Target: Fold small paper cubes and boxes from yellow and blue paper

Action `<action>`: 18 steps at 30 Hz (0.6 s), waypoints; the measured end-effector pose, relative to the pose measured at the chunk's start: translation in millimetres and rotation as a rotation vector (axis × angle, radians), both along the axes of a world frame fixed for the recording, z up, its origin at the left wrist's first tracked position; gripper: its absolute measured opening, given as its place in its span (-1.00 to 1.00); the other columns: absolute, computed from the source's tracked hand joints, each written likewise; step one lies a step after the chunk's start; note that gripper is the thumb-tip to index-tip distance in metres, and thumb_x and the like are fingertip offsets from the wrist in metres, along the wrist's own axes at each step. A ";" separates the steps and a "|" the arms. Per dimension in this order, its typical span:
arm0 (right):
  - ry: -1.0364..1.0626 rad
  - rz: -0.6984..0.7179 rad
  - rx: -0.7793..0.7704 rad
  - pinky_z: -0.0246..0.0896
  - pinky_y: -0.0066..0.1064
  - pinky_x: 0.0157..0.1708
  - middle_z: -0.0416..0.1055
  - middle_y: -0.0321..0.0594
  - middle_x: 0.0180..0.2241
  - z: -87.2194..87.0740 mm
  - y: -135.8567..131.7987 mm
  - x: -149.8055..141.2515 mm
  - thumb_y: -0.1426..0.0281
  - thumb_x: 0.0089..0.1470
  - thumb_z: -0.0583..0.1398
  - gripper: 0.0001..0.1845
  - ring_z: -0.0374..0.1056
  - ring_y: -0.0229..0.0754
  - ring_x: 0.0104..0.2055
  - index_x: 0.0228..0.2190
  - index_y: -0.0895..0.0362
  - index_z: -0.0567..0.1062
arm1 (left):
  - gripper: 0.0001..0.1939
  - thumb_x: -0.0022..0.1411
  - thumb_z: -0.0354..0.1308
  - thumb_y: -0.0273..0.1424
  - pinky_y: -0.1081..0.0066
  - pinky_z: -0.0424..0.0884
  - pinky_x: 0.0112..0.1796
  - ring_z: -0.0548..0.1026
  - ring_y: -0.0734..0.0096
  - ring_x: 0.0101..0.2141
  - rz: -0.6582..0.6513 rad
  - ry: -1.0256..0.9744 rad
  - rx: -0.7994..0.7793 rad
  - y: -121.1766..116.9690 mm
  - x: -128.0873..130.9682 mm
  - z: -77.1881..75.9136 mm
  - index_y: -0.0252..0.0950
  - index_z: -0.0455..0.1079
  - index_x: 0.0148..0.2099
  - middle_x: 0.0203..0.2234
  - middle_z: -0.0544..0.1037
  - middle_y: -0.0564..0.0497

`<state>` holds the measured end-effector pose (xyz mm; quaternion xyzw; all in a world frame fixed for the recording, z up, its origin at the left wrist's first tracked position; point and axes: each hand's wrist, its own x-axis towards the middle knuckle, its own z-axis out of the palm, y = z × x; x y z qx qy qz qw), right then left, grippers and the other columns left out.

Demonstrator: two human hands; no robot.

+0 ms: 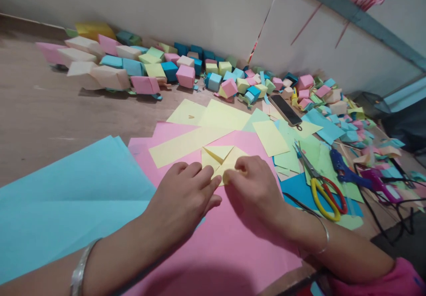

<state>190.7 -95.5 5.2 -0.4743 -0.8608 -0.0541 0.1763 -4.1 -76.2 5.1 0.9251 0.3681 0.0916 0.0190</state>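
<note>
The right hand [258,187] pinches the small folded pale-yellow paper [215,154] just ahead of it; the left hand [186,189] touches its near edge, grip unclear; a flat pink paper sheet [239,242] lies beneath both

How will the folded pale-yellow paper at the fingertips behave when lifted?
The folded pale-yellow paper is probably light, since it looks thin. Its creased layers may make it stiffer than a flat sheet. The triangular fold gapes, so it could flatten if squeezed.

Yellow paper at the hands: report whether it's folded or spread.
Folded: the paper shows a triangular flap with straight, creased edges.
</note>
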 end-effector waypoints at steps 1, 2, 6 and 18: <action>-0.065 0.046 0.030 -0.03 -0.25 -0.36 0.30 -0.17 -0.37 1.9 -5.0 -0.9 0.52 0.17 0.09 -0.87 0.12 -0.14 -0.32 -0.37 0.17 0.43 | -0.79 0.23 0.22 -0.27 0.27 0.05 -0.37 0.33 0.28 -0.37 -0.005 0.007 0.007 0.0 -0.2 0.2 -0.20 0.48 -0.10 -0.39 0.46 0.03; -0.131 0.083 0.044 -0.04 -0.23 -0.35 0.31 -0.17 -0.38 3.0 -10.0 -1.9 0.53 0.16 0.09 -0.86 0.13 -0.13 -0.32 -0.30 0.19 0.46 | -0.80 0.25 0.20 -0.27 0.27 0.05 -0.37 0.33 0.28 -0.38 -0.009 0.011 0.012 0.1 -0.5 0.2 -0.20 0.48 -0.10 -0.40 0.46 0.04; -0.327 0.111 0.005 -0.05 -0.20 -0.35 0.32 -0.16 -0.39 1.7 -25.2 -5.2 0.56 0.09 0.10 -0.73 0.13 -0.10 -0.35 -0.15 0.26 0.47 | -0.82 0.29 0.15 -0.30 0.25 0.11 -0.33 0.36 0.27 -0.36 -0.018 0.026 -0.005 1.0 -0.3 -0.2 -0.20 0.47 -0.09 -0.39 0.46 0.04; -0.594 0.028 -0.008 -0.12 -0.22 -0.42 0.33 -0.10 -0.51 11.6 -27.9 2.7 0.63 -0.04 0.12 -0.83 0.11 -0.12 -0.46 -0.50 0.21 0.49 | -0.71 0.25 0.18 -0.28 0.10 0.25 -0.12 0.43 0.19 -0.28 -0.044 0.062 0.063 -3.1 -0.2 1.2 -0.20 0.43 0.01 -0.33 0.49 -0.02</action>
